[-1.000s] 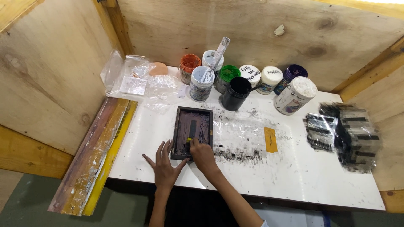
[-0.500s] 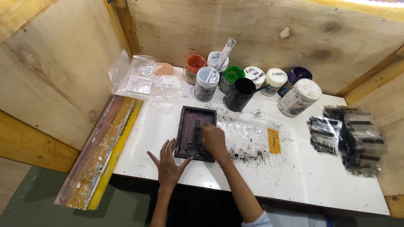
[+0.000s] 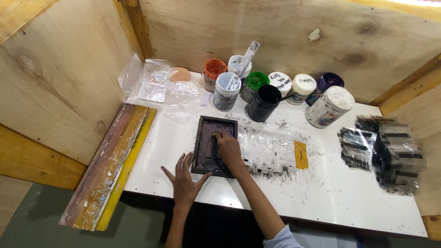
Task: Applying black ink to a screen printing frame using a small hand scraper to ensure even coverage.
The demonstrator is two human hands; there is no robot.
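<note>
Small dark rectangular printing screen frame flat on white bench, just below cluster of paint jars. Left hand flat on bench at frame's lower left corner, fingers spread. Right hand on screen, fingers pressed together, pinching small yellowish squeegee. Yellow tape strip to right.

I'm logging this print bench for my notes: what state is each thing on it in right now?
Left hand: flat on the table, fingers spread, beside the frame.
Right hand: pressing a small yellow-tipped tool onto the screen frame.
Screen frame: lying flat, dark with ink.
Black jar: open, stick inside.
Green jar: lidded.
White table: smeared with black ink.
Plastic bags: crumpled, lying loose.
</note>
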